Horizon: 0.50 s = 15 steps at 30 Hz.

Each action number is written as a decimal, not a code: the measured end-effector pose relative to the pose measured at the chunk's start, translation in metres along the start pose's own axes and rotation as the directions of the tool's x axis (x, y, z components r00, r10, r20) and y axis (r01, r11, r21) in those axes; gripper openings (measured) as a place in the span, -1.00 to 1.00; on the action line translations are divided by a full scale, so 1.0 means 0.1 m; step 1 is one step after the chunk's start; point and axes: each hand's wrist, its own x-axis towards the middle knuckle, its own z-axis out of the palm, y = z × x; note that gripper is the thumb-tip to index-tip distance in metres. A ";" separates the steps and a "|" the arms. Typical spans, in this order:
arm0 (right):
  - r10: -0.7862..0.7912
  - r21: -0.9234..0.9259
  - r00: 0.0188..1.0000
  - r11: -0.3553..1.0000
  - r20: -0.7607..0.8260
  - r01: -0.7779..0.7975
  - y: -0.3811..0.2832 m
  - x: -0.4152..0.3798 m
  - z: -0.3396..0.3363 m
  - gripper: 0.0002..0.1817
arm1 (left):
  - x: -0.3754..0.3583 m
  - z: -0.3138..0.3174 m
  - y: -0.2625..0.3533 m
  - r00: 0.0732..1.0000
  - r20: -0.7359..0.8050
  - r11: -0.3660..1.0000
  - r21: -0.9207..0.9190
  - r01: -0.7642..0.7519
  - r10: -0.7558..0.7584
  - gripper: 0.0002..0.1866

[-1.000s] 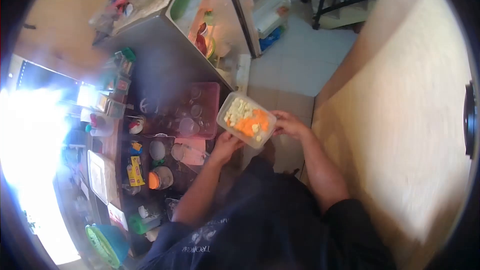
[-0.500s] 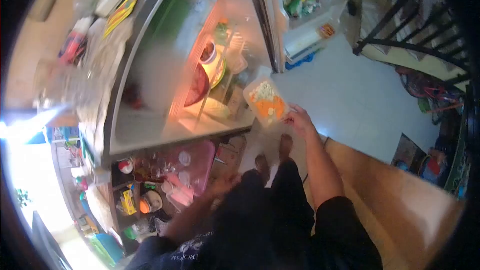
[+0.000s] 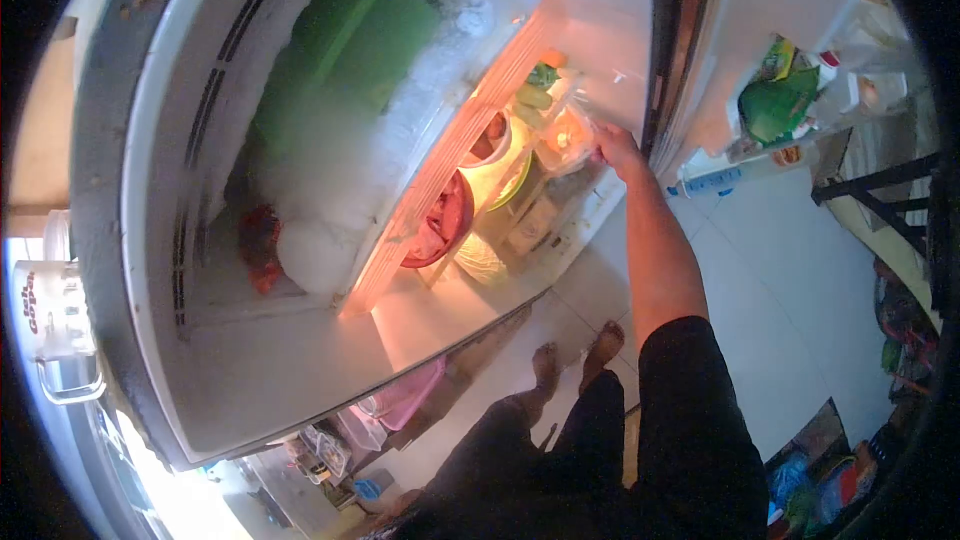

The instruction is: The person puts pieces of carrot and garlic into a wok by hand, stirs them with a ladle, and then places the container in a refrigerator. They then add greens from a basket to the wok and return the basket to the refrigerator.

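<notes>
My right hand (image 3: 615,148) is closed on the edge of a clear plastic container (image 3: 568,137) with orange and pale food, inside the lit lower part of an open fridge (image 3: 400,340). Left of the container are a bowl of brown food (image 3: 487,140) and a red bowl with pinkish contents (image 3: 443,225). Green vegetables (image 3: 535,97) lie behind it, and a cabbage (image 3: 482,260) sits lower down. The fingers of my left hand do not show; only a bit of skin appears near the bottom edge.
Above the lit shelf, the frosty freezer compartment holds a green container (image 3: 345,50) and a red bag (image 3: 262,248). The open fridge door (image 3: 770,0) carries packets and bottles. A black stair railing (image 3: 890,205) stands at right. A pink basin (image 3: 415,395) is below the fridge.
My right hand has carried the container from outside the fridge into its lit compartment. The view has moved closer to the fridge, and my left arm has mostly dropped out of sight.
</notes>
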 end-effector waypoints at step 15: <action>0.017 -0.013 0.994 1.000 0.109 -0.016 -0.42 -0.28 0.40 -0.13 | -0.06 -0.09 0.00 1.000 -0.006 0.997 -0.067 -0.025 0.025 -0.39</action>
